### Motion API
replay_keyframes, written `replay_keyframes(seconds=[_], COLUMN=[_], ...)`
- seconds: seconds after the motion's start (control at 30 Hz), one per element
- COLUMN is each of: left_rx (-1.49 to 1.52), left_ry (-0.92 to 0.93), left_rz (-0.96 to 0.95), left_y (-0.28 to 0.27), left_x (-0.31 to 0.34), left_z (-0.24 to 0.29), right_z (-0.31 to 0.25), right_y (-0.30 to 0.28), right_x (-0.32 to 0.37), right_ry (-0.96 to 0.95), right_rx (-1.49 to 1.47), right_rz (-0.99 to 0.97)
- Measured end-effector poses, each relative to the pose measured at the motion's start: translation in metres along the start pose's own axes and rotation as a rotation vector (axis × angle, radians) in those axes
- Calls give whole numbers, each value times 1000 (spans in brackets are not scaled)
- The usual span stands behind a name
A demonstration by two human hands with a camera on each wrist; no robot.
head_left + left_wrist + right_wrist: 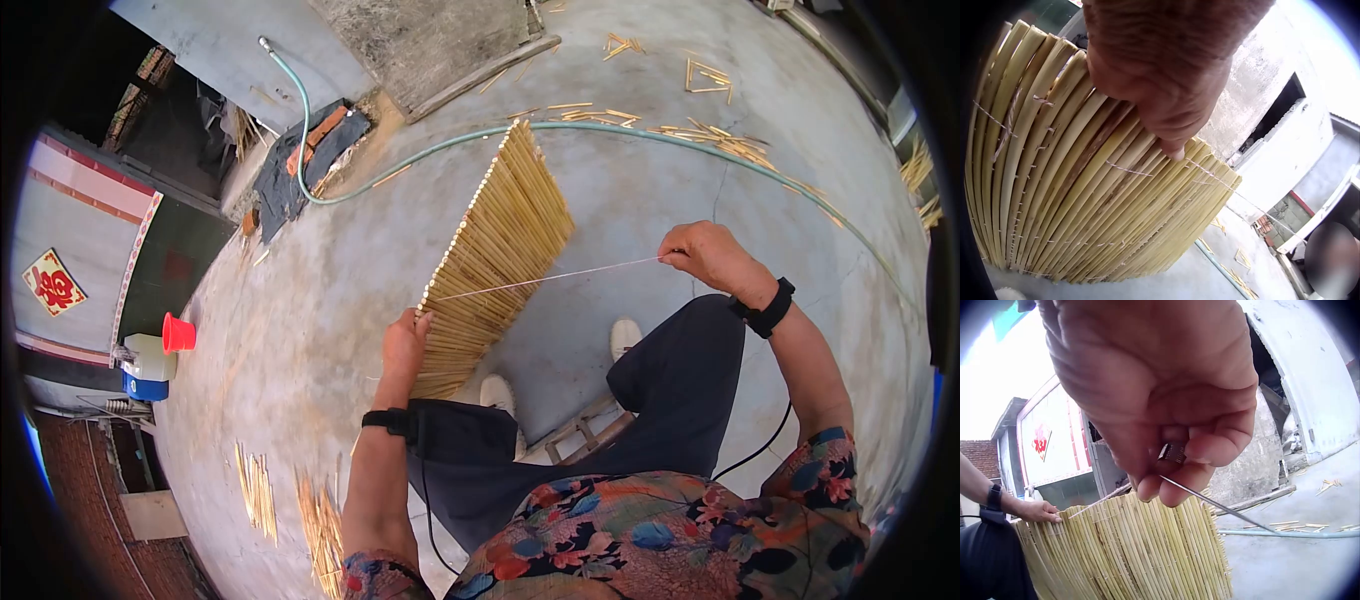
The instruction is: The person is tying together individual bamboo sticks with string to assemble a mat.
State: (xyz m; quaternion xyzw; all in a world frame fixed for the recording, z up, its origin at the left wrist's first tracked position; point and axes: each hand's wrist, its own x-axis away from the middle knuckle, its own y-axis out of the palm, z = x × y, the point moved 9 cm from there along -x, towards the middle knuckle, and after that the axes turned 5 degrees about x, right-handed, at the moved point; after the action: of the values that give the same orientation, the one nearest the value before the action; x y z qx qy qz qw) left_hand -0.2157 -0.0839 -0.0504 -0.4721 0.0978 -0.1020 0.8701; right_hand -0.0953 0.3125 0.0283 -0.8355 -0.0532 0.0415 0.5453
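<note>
I see a straw-yellow mat [500, 240], white-dotted along one edge, its thread [560, 277] pinkish white, the needle [1210, 500] silver. The shirt [640, 530] blooms red and blue over dark ground; trousers [690, 370] navy, bucket [179, 333] red, hose [1329, 535] teal, floor [300, 300] grey blotched tan.

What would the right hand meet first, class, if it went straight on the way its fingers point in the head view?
The right hand would probably meet the stalk mat, though depth is unclear and it might pass above.
</note>
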Motion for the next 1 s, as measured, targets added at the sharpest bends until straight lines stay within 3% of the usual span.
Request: replay_keyframes(seconds=[0.1,0.17,0.33,0.4,0.5,0.9,1.0], left_rx=[2,-13,-13,15,52,24,17], left_ry=[-4,-7,-19,-32,-33,-67,-115], left_rz=[1,10,18,15,21,33,-4], left_y=[-4,-4,-3,-4,-6,-7,-2], left_x=[-1,1,-1,0,1,3,3], left_z=[0,2,-2,-1,0,2,-5], right_z=[1,13,26,47,45,0,-13], right_y=[-7,-17,-42,-45,-55,-78,-86], right_x=[-1,0,1,0,-3,-41,-50], right_ry=[-60,47,80,235,332,126,28], right_rx=[85,-61,-130,-468,-660,-1159,-1157], right_rz=[57,109,278,308,287,735,795])
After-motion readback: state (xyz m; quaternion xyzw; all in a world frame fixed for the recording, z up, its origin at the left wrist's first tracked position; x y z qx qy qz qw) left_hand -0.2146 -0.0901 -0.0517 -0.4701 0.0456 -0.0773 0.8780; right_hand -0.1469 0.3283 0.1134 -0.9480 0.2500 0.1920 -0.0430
